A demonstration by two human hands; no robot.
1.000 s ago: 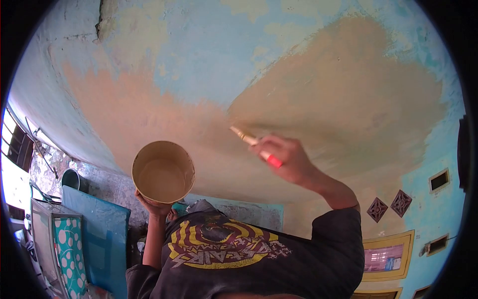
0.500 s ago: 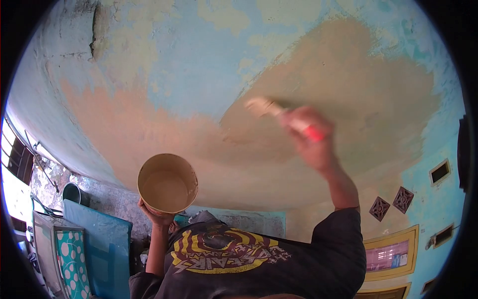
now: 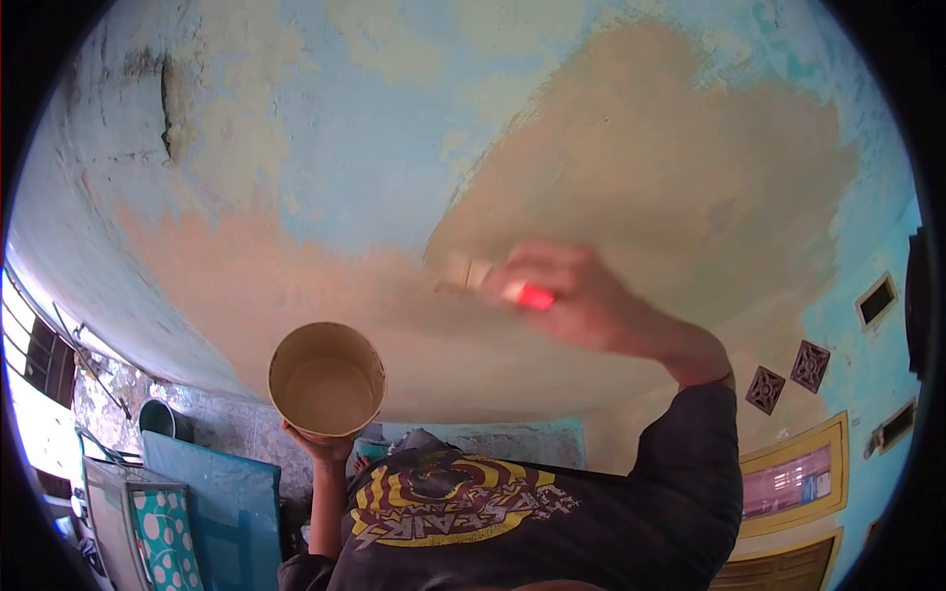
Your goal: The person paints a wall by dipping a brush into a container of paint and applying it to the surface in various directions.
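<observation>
My right hand is closed around a paintbrush with a red-ended handle; both are slightly blurred. The bristles point left against the wall, at the left edge of a large brown painted patch. Below and to the left, my left hand supports a round bucket from underneath, its open top facing the camera. Light brown paint lies inside it. Bare blue and pale yellow paint shows above the brown areas.
A dark bucket, a blue board and a cabinet with a dotted cloth stand at lower left. At right are diamond vents, a yellow-framed window and square wall openings. A crack runs at upper left.
My right hand and the brush have swept left and down across the wall. The bucket in my left hand sits slightly lower in view, and the whole view has shifted a little.
</observation>
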